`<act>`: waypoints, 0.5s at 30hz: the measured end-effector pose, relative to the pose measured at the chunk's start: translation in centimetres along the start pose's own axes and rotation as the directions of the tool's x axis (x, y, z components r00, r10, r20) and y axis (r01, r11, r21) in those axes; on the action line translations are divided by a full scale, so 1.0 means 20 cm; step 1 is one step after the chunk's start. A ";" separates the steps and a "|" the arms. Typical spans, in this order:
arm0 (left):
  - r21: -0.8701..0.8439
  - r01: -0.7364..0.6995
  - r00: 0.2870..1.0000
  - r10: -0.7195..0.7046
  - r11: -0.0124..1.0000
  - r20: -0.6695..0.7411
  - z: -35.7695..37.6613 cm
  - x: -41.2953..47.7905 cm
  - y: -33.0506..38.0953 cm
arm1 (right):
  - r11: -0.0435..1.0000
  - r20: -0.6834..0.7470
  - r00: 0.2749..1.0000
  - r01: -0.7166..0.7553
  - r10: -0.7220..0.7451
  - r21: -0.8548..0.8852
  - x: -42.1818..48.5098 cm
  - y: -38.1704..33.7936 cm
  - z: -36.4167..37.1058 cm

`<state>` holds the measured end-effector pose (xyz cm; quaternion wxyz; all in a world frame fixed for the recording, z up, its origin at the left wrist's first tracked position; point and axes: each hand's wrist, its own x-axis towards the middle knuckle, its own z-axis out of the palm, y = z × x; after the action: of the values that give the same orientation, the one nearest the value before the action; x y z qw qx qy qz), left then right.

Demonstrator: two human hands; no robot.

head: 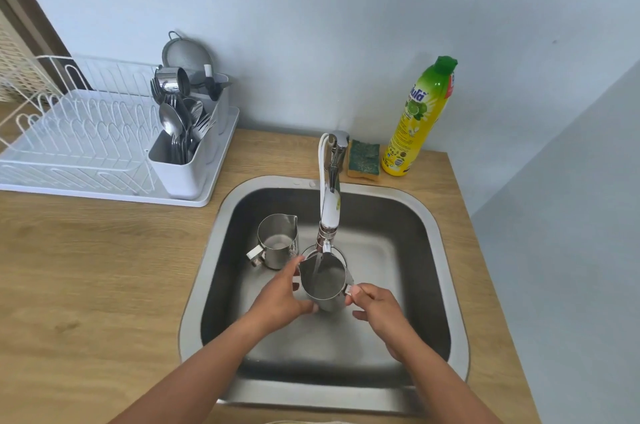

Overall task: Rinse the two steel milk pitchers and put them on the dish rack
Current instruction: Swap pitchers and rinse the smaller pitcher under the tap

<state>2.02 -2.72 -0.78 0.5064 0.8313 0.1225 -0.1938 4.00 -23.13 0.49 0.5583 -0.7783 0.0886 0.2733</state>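
One steel milk pitcher (323, 280) is held upright under the tap (327, 215), and water runs into it. My left hand (282, 297) grips its left wall and base. My right hand (375, 306) pinches its handle on the right. The second steel pitcher (277, 240) stands upright on the sink floor, just left of the tap, with its handle pointing to the front left. The white dish rack (86, 136) sits on the counter at the far left, apart from both hands.
The steel sink (429, 226) is set in a wooden counter (86, 278). A cutlery holder (187, 160) full of spoons and forks stands at the rack's right end. A sponge (363, 158) and a yellow soap bottle (419, 118) stand behind the sink.
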 end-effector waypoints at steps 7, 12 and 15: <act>-0.010 -0.061 0.998 0.061 0.998 -0.011 0.04 0.06 0.08 | 0.991 -0.091 0.992 0.072 -0.083 -0.116 -0.01 -0.01 -0.09; 0.007 -0.106 0.989 0.106 0.994 -0.103 0.02 0.07 0.12 | 0.988 -0.082 0.987 0.133 -0.139 -0.080 0.00 -0.03 -0.10; 0.032 -0.132 0.978 0.135 0.991 -0.157 -0.01 0.07 0.13 | 0.988 -0.099 0.985 0.139 -0.144 -0.064 0.03 -0.02 -0.07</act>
<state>4.30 -3.84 0.80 0.4982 0.8557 0.1042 -0.0939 5.19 -24.12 0.88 0.5484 -0.8114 0.0539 0.1948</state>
